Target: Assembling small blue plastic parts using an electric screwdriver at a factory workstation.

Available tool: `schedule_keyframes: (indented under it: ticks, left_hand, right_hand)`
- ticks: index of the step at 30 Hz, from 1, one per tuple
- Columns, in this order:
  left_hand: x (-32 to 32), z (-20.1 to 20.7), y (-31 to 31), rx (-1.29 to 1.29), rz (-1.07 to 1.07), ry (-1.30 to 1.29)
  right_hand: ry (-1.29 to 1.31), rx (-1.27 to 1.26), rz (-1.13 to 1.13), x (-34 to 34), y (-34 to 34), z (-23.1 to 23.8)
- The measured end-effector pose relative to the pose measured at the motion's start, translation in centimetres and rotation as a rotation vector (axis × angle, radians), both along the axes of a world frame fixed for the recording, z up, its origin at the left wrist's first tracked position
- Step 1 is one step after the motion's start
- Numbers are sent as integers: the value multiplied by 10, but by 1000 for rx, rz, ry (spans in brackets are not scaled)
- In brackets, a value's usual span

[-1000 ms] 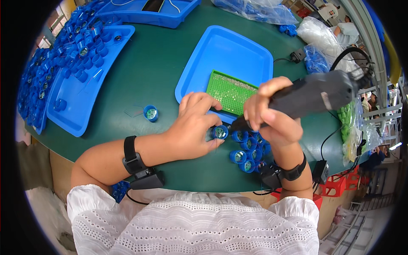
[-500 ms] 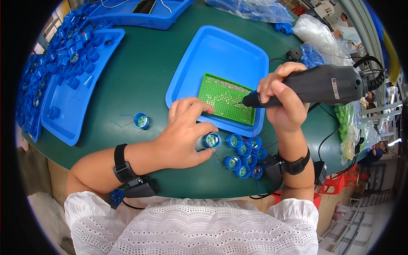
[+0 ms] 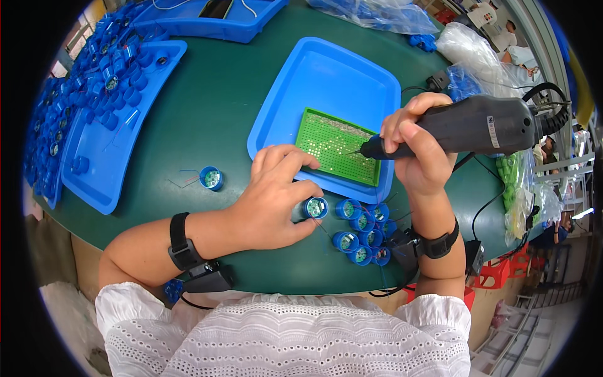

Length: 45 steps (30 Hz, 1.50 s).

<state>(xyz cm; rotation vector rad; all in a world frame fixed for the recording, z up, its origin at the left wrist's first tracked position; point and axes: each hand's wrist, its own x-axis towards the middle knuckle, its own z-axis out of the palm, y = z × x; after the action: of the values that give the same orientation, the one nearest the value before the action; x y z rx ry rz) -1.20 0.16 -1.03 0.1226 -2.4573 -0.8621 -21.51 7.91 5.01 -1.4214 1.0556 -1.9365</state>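
Between the thumb and fingers of my left hand (image 3: 271, 198) is a small round blue cup (image 3: 315, 208) with a green circuit board inside, its open side up. My right hand (image 3: 422, 141) is wrapped round a black electric screwdriver (image 3: 474, 125). The driver's thin tip points left, over a green perforated screw tray (image 3: 339, 147) that holds many tiny screws. That tray lies in a larger blue tray (image 3: 326, 69). To the right of the held cup stands a cluster of several like cups (image 3: 362, 221) with thin wires. Another wired cup (image 3: 211, 178) sits alone left of my hand.
At the left, a blue tray (image 3: 94, 182) and a large heap of blue cups (image 3: 81, 103) cover the table's side. Another blue tray (image 3: 251, 28) with a phone lies at the far edge. Plastic bags (image 3: 468, 47) and black cables are at the right; people are beyond.
The view has shifted very slightly. Both hands keep their holds, with the driver tip still over the green tray.
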Motion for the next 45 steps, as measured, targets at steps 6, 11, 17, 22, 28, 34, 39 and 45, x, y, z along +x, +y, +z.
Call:
schedule_keyframes:
  ticks: [6,11,17,22,28,34,39,45]
  left_hand:
    - [0,-1,0,-1,1,6]
    - [0,-1,2,29,5,23]
    - [3,-6,0,17,9,17]
    - [2,-5,-1,5,8,8]
    - [1,-5,-1,8,13,9]
    - [2,-4,0,18,7,-2]
    - [2,-4,1,19,11,-8]
    - [1,-4,0,23,9,-16]
  right_hand:
    - [28,7,-18,5,0,-1]
    - [54,8,-78,9,4,3]
    - [8,-25,103,20,22,31]
    - [-26,61,213,40,38,37]
    - [-26,153,270,46,39,18]
    - [-67,189,315,45,40,13]
    - [-44,198,319,44,39,10]
    - [11,189,337,43,36,9]
